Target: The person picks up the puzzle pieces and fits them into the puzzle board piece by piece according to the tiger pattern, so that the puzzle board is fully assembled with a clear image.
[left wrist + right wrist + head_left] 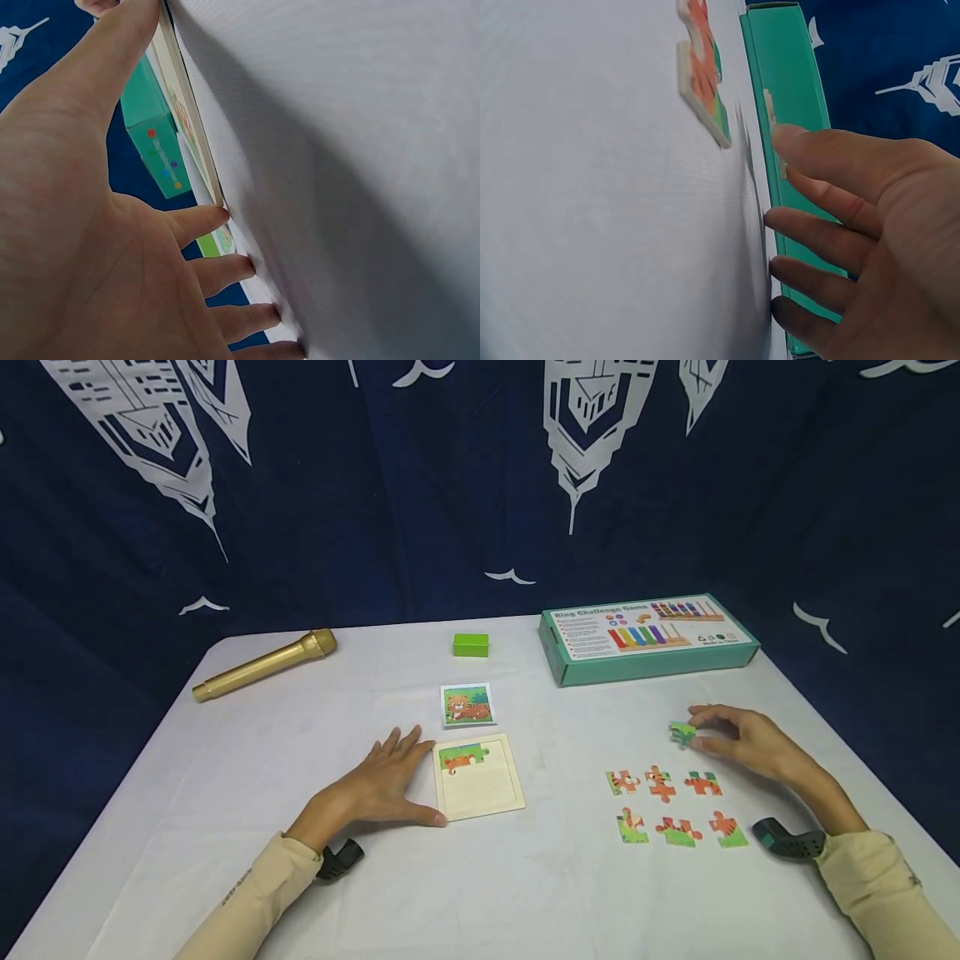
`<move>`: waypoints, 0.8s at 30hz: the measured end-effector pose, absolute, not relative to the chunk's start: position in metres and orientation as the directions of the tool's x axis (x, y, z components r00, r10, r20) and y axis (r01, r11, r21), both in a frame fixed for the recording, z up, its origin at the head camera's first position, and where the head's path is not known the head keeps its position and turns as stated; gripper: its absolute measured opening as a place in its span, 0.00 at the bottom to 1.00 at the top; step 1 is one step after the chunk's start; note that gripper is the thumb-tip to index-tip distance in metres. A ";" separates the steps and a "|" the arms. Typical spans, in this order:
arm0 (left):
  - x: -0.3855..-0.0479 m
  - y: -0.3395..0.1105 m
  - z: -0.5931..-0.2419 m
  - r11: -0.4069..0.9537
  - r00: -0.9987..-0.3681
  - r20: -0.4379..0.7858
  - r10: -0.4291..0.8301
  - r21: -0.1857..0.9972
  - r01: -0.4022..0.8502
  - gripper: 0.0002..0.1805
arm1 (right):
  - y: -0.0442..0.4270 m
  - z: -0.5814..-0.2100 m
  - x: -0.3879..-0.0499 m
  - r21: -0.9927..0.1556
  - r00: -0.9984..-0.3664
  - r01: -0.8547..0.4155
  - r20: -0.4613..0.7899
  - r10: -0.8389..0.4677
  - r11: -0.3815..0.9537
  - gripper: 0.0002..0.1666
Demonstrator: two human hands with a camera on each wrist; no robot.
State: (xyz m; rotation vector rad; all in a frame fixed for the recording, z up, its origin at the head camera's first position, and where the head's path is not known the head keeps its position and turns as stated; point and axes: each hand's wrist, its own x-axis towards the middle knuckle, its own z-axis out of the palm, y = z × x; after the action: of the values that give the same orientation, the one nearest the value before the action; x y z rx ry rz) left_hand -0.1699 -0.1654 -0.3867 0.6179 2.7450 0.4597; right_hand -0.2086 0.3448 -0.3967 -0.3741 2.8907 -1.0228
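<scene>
My right hand (750,745) pinches a green jigsaw piece (683,733) between thumb and index finger, above the back of the loose pieces. In the right wrist view the piece (770,109) shows edge-on at the thumb tip, slightly off the cloth. My left hand (378,785) lies spread along the left side of the wooden puzzle tray (483,793), its thumb and index finger touching the near and far left corners. Joined pieces (463,757), green and orange, sit in the tray's far left part. Several loose jigsaw pieces (662,785) lie in two rows on the right.
A tiger picture card (468,705) lies just behind the tray, with a green block (471,646) farther back. A gold microphone-shaped object (266,666) lies at back left. The green Ring Challenge Game box (648,643) stands at back right on the white tablecloth (525,893).
</scene>
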 end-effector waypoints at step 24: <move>-0.171 -0.166 -0.385 0.859 -0.865 -0.223 0.449 0.374 0.349 0.63 | 0.317 -0.378 -0.209 -0.641 -0.967 -0.219 0.044 -0.250 0.736 0.27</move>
State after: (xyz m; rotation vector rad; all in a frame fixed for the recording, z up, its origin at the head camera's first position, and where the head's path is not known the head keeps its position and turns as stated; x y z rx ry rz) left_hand -0.1706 -0.1660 -0.3847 0.6009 2.7300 0.4672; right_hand -0.2087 0.3170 -0.3778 -0.3895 2.8846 -1.0563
